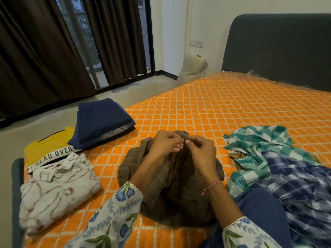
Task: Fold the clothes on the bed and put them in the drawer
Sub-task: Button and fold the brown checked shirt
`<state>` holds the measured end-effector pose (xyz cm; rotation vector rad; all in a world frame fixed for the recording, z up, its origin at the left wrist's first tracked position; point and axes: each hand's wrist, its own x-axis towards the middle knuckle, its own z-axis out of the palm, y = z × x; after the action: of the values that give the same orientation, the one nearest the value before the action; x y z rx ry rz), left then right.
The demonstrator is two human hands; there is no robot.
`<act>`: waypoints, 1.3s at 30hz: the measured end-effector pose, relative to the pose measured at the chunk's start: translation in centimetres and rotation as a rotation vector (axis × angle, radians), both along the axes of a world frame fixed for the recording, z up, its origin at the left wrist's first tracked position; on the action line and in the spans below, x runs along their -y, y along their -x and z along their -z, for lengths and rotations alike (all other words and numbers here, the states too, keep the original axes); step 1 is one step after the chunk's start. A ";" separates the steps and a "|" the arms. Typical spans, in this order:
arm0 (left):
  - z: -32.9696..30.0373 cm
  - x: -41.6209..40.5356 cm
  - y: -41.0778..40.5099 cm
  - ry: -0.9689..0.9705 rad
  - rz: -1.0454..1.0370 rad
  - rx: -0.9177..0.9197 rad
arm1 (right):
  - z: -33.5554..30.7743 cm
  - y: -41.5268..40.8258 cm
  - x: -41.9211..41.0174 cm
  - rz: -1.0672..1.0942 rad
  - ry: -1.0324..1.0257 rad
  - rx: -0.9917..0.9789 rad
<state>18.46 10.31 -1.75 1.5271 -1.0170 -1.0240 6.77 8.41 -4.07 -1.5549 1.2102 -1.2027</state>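
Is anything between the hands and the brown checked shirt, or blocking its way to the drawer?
Nothing between them: the left hand and right hand both pinch the brown checked shirt at its top edge. No drawer is in view, so that path cannot be judged.

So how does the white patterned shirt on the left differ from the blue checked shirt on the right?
The white patterned shirt is folded into a neat, flat rectangle with its collar on top; the blue checked shirt lies crumpled and unfolded. The white one lies beside other folded clothes; the blue one is heaped against a green checked cloth. Both rest on the orange bedspread, and neither hand touches them.
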 end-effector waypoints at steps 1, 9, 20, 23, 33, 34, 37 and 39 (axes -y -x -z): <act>0.0 0.0 -0.2 0.009 -0.002 0.014 | 0.0 0.1 0.3 -0.024 -0.093 0.079; 0.7 0.4 -0.5 0.100 -0.061 0.285 | -0.8 0.5 1.6 -0.242 -0.318 0.221; 2.9 0.9 0.2 0.106 -0.221 0.015 | 0.6 -1.2 1.8 -0.014 0.050 -0.291; 3.7 1.3 0.1 0.088 -0.164 -0.109 | 0.6 -1.2 2.7 -0.118 -0.370 0.156; 5.3 2.5 -2.1 -0.007 0.154 0.243 | 0.3 -1.5 6.8 -0.274 -0.638 0.398; 5.6 2.5 -2.4 -0.072 0.216 0.231 | 0.2 -1.7 7.6 -0.249 -0.629 0.388; 6.5 2.3 -2.5 -0.141 0.288 0.076 | 0.0 -2.5 9.9 -0.174 -0.623 0.369; 6.9 2.5 -2.2 -0.099 0.208 -0.088 | 0.3 -3.0 11.0 -0.138 -0.616 0.376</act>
<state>20.69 7.85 -8.65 1.4634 -1.0940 -1.2926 9.76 -2.61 -4.36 -0.8920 1.0645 -0.8657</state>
